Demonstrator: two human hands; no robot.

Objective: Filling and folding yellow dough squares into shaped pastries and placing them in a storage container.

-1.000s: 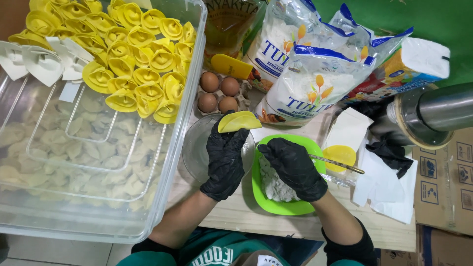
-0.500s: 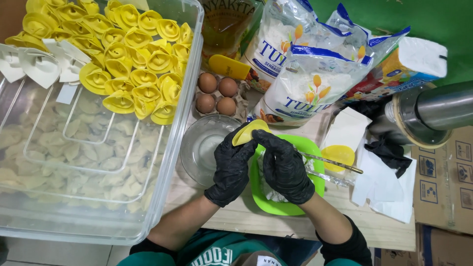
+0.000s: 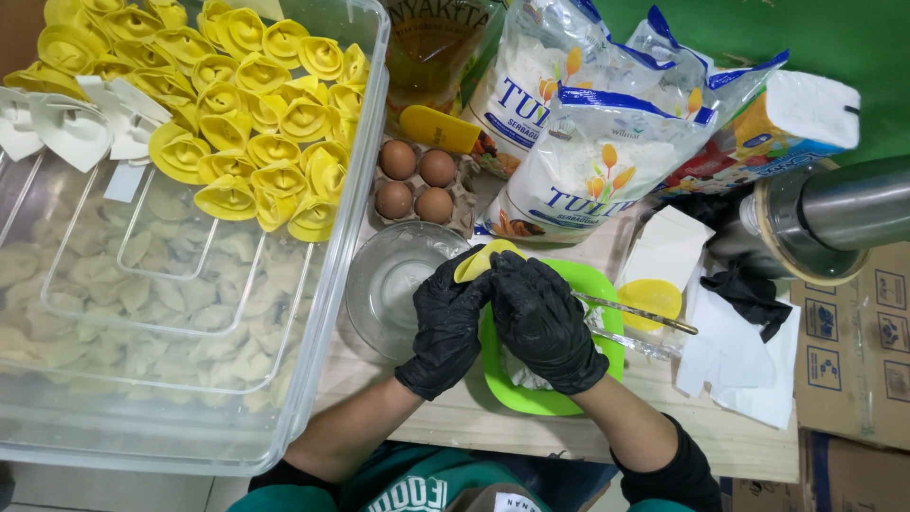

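hands: left hand (image 3: pixel 445 327) and right hand (image 3: pixel 542 320), black-gloved, pinched yellow wrapper (image 3: pixel 485 259) together
surface: wooden table (image 3: pixel 664 417), crowded
backdrop: green wall (image 3: pixel 834 38)

Pale wooden tabletop (image 3: pixel 607 417), bare along the near edge. At the left edge, overhanging it, a large clear plastic tub (image 3: pixel 313 379). Just right of the tub, a clear glass bowl (image 3: pixel 384 284), with a grey cardboard tray of four brown eggs (image 3: pixel 417 185) behind it. Beside the bowl, near the front edge, a bright green plastic plate (image 3: pixel 602 294). Toward the far edge, two white flour bags with blue print (image 3: pixel 607 161). Right of the plate, white paper sheets (image 3: pixel 735 365), a small yellow round wrapper (image 3: pixel 649 299) and a crumpled black cloth (image 3: pixel 754 289).
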